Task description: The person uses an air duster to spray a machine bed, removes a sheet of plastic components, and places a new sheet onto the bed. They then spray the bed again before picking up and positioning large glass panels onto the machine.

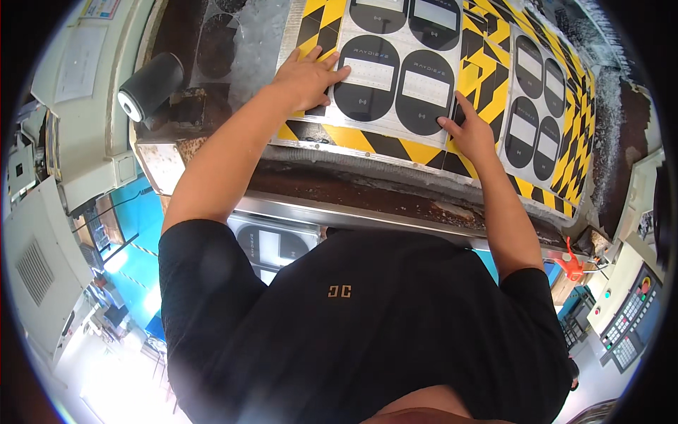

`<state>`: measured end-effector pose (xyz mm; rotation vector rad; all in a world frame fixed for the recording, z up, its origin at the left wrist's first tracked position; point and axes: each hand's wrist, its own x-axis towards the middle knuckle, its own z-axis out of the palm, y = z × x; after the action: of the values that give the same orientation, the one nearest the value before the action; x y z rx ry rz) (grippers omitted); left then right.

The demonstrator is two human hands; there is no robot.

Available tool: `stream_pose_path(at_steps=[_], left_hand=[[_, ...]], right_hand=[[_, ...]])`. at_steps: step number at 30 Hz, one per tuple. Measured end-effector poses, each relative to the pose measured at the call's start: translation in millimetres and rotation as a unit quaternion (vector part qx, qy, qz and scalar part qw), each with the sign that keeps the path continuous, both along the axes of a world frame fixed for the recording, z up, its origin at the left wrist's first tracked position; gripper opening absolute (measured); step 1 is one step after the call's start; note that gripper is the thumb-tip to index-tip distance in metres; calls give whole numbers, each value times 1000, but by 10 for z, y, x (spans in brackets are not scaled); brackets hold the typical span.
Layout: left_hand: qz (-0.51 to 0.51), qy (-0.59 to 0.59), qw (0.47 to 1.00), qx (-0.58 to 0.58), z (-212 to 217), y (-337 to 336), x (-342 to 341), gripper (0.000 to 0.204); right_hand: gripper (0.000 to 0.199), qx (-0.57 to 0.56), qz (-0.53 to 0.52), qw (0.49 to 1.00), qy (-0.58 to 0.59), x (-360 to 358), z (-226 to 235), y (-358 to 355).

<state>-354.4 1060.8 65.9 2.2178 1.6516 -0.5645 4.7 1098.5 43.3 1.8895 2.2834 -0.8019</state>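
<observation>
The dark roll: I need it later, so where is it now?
In the head view the dark roll lies at upper left, on the machine edge, left of the left hand pressing the printed sheet.

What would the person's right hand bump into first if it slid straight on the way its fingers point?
Probably nothing raised: the right hand points up-left along the flat grey sheet printed with black ovals, so its fingertips would glide onto the nearest black oval print, though height is hard to judge here.

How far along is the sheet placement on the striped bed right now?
Looks done: a second printed sheet already lies flat at the right of the striped bed. In hand: the left hand and right hand press the near corners of the middle sheet. Left: letting go; more sheets sit below the bench.
</observation>
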Motion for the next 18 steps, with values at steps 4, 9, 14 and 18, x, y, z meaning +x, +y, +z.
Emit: stream_pose_path(at_steps=[4,9,14,18], left_hand=[[2,59,998,-12,116,91,169,71],[16,92,994,-56,206,352,401,48],[41,20,999,4,478,440,1153,34],[-23,-165,978,123,32,374,2096,62]], right_hand=[[89,-65,-53,995,51,84,119,-15],[86,-15,-23,997,69,685,398,8],[77,71,-146,986,44,1959,345,202],[78,121,-180,976,-1,2969,160,433]])
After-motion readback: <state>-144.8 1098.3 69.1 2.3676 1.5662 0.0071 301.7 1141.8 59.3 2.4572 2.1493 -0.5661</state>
